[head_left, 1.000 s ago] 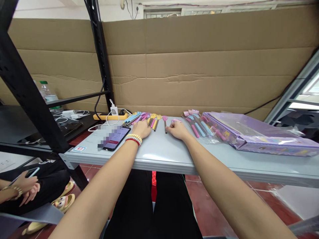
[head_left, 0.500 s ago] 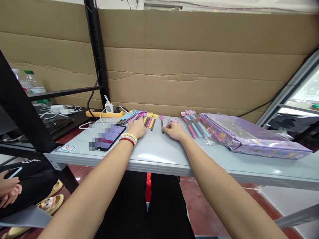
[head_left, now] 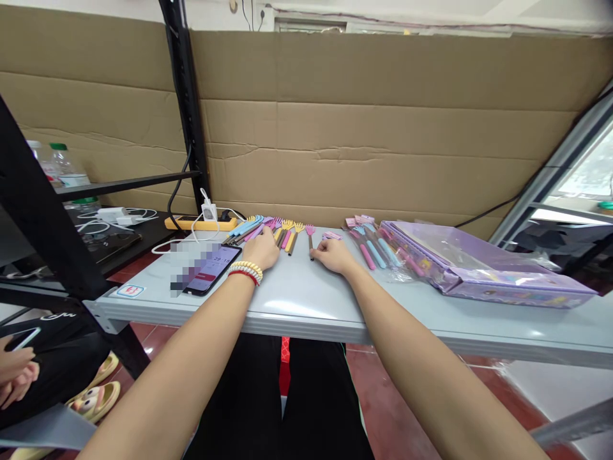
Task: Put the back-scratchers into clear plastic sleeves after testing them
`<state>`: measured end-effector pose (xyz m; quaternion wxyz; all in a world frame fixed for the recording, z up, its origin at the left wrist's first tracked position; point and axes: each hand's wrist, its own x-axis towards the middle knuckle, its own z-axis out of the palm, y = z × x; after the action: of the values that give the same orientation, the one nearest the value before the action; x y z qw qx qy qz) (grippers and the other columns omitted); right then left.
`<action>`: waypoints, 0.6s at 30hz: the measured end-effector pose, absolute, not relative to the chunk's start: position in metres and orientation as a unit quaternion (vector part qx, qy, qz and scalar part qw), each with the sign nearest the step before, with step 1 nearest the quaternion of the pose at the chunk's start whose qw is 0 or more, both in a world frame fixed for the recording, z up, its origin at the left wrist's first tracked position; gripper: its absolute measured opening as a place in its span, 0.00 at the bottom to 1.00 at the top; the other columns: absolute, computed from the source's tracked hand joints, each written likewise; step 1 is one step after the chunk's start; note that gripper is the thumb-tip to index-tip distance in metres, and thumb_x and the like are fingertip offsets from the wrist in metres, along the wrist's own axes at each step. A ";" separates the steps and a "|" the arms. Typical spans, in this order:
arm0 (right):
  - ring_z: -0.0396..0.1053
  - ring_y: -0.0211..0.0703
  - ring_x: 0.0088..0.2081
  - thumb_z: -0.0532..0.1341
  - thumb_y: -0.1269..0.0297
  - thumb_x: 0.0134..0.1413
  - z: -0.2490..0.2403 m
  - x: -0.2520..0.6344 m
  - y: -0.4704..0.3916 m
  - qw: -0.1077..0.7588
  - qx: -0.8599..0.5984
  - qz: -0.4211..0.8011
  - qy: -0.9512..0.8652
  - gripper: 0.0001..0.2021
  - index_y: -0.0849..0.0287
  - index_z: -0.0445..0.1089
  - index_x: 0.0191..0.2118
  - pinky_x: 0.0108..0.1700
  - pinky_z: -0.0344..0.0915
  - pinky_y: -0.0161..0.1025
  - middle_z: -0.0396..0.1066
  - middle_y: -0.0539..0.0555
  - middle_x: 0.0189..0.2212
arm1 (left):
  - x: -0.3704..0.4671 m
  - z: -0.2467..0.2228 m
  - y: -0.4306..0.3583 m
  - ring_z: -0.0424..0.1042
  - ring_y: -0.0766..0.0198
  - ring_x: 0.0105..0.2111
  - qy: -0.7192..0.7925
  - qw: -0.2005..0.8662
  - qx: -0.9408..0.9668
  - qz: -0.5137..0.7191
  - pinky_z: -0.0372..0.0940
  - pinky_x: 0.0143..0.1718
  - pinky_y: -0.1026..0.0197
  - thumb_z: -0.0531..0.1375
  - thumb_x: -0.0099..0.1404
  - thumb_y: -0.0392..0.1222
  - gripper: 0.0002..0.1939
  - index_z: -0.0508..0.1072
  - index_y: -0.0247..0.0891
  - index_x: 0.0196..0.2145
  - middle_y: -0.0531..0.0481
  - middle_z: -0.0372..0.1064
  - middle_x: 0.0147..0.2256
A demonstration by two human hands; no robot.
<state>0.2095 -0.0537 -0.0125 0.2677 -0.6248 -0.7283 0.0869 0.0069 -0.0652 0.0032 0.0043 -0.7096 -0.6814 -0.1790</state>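
My right hand (head_left: pixel 334 256) rests on the grey table with its fingertips pinched at the lower end of a pink fork-headed stick (head_left: pixel 311 237) with a dark handle. The stick lies flat, head pointing away from me. Over a row of similar sticks is my left hand (head_left: pixel 264 250), its fingers curled down and partly hidden, so what they grip cannot be made out. To its right lie yellow fork-headed sticks (head_left: pixel 293 241); to its left are blue ones (head_left: pixel 248 226). Beyond my right hand sits a small pink-and-purple piece (head_left: pixel 332 236).
A phone (head_left: pixel 211 271) lies left of my left wrist, near a yellow power strip (head_left: pixel 201 224) with white cables. Bagged sticks with pink and blue handles (head_left: pixel 376 249) and a purple box (head_left: pixel 507 275) stand right. Cardboard (head_left: pixel 359 147) backs the table. Another person's hands (head_left: pixel 16 374) show at left.
The camera view has tilted up slightly. Both hands stay in nearly the same places, with the right fingertips still at the pink fork-headed stick.
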 end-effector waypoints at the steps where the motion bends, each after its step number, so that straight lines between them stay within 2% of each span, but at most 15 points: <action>1: 0.62 0.37 0.25 0.60 0.58 0.47 -0.013 0.209 -0.054 0.270 -0.624 0.086 -0.728 0.11 0.58 0.66 0.21 0.27 0.54 0.33 0.66 0.49 0.20 | 0.007 0.003 -0.065 0.72 0.48 0.46 -0.681 0.002 -0.710 -0.179 0.63 0.42 0.53 0.46 0.65 0.39 0.16 0.60 0.35 0.49 0.35 0.72 0.45; 11: 0.63 0.37 0.26 0.60 0.59 0.48 -0.014 0.210 -0.049 0.268 -0.619 0.082 -0.734 0.11 0.58 0.66 0.21 0.28 0.54 0.34 0.67 0.49 0.21 | 0.007 -0.001 -0.062 0.72 0.48 0.45 -0.670 0.041 -0.721 -0.171 0.63 0.43 0.53 0.47 0.65 0.42 0.17 0.61 0.35 0.49 0.35 0.73 0.43; 18: 0.63 0.37 0.26 0.60 0.59 0.47 -0.014 0.209 -0.050 0.264 -0.620 0.083 -0.734 0.10 0.58 0.66 0.21 0.29 0.54 0.34 0.68 0.49 0.21 | 0.007 0.001 -0.064 0.73 0.49 0.45 -0.675 0.036 -0.716 -0.172 0.63 0.42 0.53 0.48 0.64 0.39 0.16 0.60 0.35 0.50 0.36 0.73 0.42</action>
<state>0.2090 -0.0499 -0.0140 0.2639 -0.6199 -0.7343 0.0832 0.0066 -0.0636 0.0008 0.0363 -0.7165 -0.6751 -0.1722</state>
